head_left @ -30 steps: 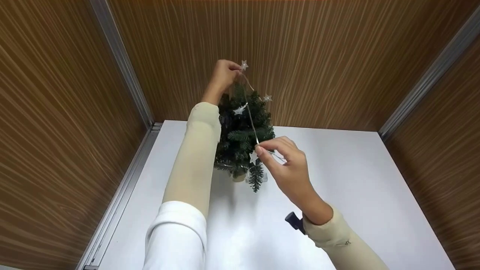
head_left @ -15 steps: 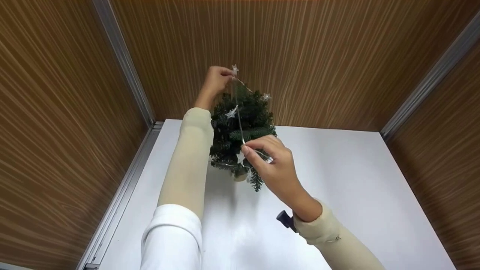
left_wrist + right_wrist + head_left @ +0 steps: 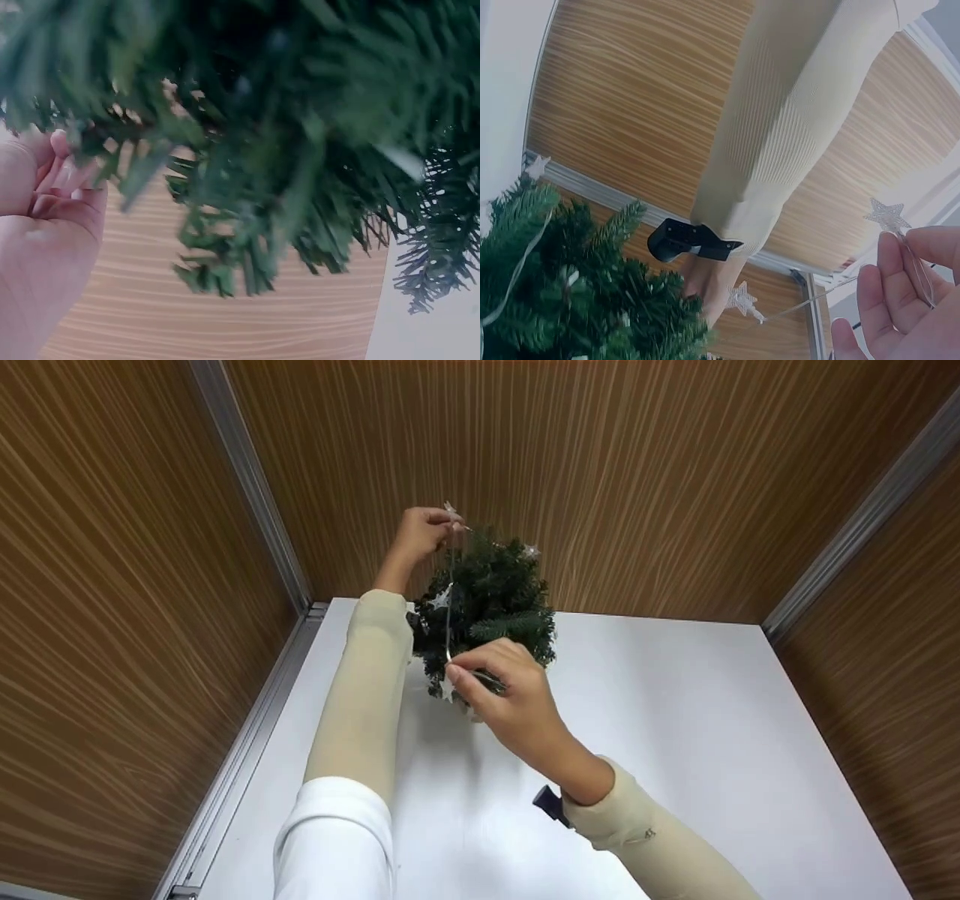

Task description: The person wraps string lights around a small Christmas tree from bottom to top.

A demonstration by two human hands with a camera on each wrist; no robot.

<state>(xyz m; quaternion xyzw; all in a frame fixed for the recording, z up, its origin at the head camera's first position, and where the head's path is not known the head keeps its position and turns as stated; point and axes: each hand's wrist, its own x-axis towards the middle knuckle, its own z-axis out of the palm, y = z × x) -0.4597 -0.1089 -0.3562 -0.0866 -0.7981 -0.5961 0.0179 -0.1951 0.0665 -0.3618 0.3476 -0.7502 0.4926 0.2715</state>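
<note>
A small green artificial Christmas tree [image 3: 499, 592] stands on a white table, wrapped in a string of star lights [image 3: 449, 622]. Beside the treetop, my left hand [image 3: 420, 536] pinches the light string close to a clear star [image 3: 450, 508]. My right hand [image 3: 517, 701], in front of the tree, pinches the same string between thumb and forefinger. One star [image 3: 888, 215] sits right at its fingertips in the right wrist view. Between the two hands the wire runs taut, with another star [image 3: 742, 299] on it. Branches partly hide my left hand [image 3: 56, 210] in the left wrist view.
The white table [image 3: 675, 735] is bounded by wood-grain panels [image 3: 600, 472] at the back and both sides. Metal rails [image 3: 251, 487] run along the corners. A black wrist device [image 3: 551, 804] sticks out from the right sleeve.
Both hands have moved left with the light string, the left one also lowering slightly. The wire and its stars between them have shifted to the left side of the tree.
</note>
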